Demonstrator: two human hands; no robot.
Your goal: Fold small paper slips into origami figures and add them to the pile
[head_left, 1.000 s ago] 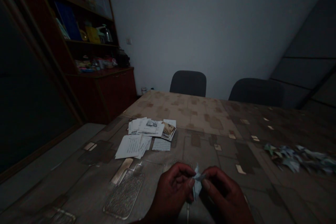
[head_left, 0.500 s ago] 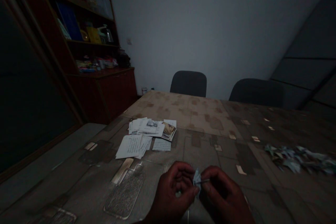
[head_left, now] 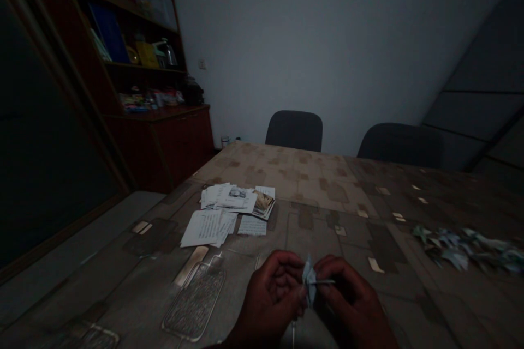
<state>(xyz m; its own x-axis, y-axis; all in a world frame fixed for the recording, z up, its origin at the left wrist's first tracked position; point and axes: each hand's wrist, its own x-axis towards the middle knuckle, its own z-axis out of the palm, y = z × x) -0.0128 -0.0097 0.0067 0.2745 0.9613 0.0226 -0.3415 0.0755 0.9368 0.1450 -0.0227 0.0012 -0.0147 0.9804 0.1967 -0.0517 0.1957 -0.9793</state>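
Observation:
Both hands meet low in the middle of the view. My left hand and my right hand pinch a small folded piece of pale blue paper between their fingertips. It looks like an origami bird, with a thin point sticking out to the right. My fingers hide part of it. A loose heap of similar folded paper figures lies on the table at the right, well away from my right hand. A clear phone case lies near my left hand.
Printed sheets and photos lie in loose piles on the patterned table cover. Two dark chairs stand beyond the far edge. A dark red shelf unit with assorted items stands at the left.
The folded paper now stands more upright between my fingers, and its thin point reaches further right. My hands have shifted only slightly.

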